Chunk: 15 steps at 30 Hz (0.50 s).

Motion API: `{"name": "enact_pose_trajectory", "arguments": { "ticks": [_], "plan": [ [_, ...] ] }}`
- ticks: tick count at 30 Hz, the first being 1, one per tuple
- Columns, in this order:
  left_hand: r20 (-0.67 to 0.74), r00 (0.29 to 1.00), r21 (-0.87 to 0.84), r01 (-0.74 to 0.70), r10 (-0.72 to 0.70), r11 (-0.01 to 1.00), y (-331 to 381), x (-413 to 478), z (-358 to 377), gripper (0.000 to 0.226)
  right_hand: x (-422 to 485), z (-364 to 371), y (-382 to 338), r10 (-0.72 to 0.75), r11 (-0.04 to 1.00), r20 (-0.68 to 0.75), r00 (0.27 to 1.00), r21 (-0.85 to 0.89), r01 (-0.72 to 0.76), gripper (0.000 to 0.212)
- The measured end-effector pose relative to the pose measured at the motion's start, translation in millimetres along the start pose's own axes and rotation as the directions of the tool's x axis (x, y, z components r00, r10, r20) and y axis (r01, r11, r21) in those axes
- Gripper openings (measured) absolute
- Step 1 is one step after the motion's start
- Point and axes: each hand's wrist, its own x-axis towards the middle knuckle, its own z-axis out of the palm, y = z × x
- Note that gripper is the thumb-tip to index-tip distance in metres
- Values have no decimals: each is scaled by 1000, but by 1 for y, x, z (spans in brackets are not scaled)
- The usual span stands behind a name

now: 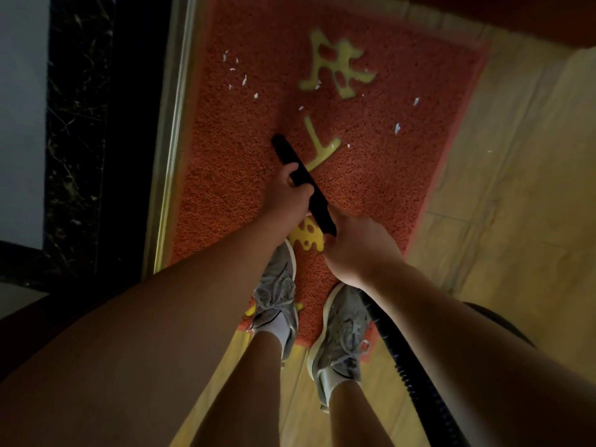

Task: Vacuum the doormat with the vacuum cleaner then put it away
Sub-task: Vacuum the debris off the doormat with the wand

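- While both hands hold it, the black vacuum nozzle (pixel 300 179) lies diagonally over the red doormat (pixel 371 188), tip pointing away from the person and leftward, beside the yellow lettering (pixel 322 146); can't tell if the tip touches the mat.
- Left hand (pixel 283 195): grip clenched round the nozzle's middle.
- Right hand (pixel 358 250): grip clenched at the nozzle's rear end; ribbed hose (pixel 396 346) trails back past the right shoe (pixel 342 330).
- White scraps (pixel 244 79) scattered on the mat beyond the tip, both sides.
- Mat's left edge runs along a metal threshold strip (pixel 174 130), dark marble frame (pixel 77 124) beyond.
- Right edge meets tiled floor (pixel 503 204), open room there.
- Left shoe (pixel 277 285) stands on the mat's near end.
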Motion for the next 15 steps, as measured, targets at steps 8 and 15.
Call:
{"name": "enact_pose_trajectory", "arguments": {
  "ticks": [8, 15],
  "plan": [
    [26, 1000, 77, -12, 10, 997, -2, 1, 26, 58, -6, -1, 27, 7, 998, -21, 1000, 68, -6, 61],
    [19, 1000, 129, 3, -5, 992, -7, -5, 55, 56, -13, 3, 54, 29, 993, -66, 997, 112, -22, 61]
  ]
}}
